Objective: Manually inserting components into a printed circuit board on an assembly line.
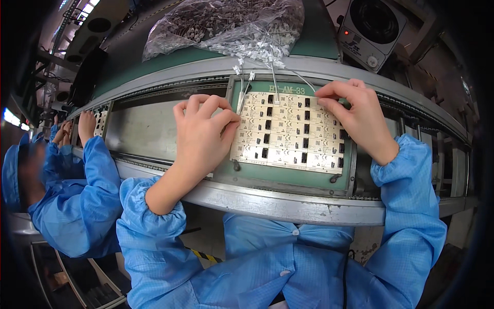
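A panel of white circuit boards [288,131] with black components lies in a green carrier plate [288,177] in front of me. My left hand [203,129] is at the panel's left edge, thumb and fingers pinched where thin wire leads [241,98] with white connectors run down to them. At the far right corner, my right hand [355,113] pinches the end of another grey wire lead [303,80], which arches from the far edge. One more lead [274,82] lies over the top row of boards. The exact ends inside both pinches are hidden by my fingers.
Beyond the rail, a clear plastic bag [221,26] of many wire leads lies on a green surface. A boxy fan unit [373,31] stands at far right. The conveyor's metal rail [288,206] runs nearest me. Leftward, a co-worker in blue [77,201] reaches toward another panel [101,121].
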### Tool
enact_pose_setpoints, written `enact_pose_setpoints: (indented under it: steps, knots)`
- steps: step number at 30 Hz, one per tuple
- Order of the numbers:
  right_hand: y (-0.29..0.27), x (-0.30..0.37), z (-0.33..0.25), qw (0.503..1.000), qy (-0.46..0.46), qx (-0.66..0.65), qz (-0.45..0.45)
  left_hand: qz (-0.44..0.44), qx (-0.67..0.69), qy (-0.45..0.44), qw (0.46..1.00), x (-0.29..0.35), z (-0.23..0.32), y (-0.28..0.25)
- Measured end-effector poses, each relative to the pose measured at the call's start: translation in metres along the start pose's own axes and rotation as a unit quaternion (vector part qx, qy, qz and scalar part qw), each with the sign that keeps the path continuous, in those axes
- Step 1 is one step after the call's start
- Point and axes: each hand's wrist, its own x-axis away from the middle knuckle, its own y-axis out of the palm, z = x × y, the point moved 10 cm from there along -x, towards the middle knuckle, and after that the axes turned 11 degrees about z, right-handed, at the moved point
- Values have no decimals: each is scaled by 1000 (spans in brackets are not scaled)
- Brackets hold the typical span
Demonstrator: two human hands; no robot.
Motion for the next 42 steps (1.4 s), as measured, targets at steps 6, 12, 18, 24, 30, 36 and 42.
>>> enact_pose_setpoints:
  steps: [6, 12, 18, 24, 30, 36, 42]
  knots:
    - [1, 5, 1, 1000, 5, 1, 9, -34, 15, 0, 999, 0, -5, 0]
    - [-1, 8, 6, 999, 35, 4, 29, -42, 9, -9, 999, 2, -5, 4]
    - [-2, 14, -11, 993, -56, 95, 48, -23, -3, 24, 999, 7, 4, -5]
    - [0, 19, 3, 995, 0, 94, 31, -71, 17, 27, 997, 13, 19, -4]
    - [0, 19, -3, 995, 7, 100, 20, 49, 16, -65, 997, -85, -99, 18]
    - [6, 17, 14, 998, 43, 39, 21, -60, 17, -150, 987, -118, -175, 117]
    - [5, 12, 21, 999, 41, 33, 11, -20, 38, -123, 991, -127, -168, 119]
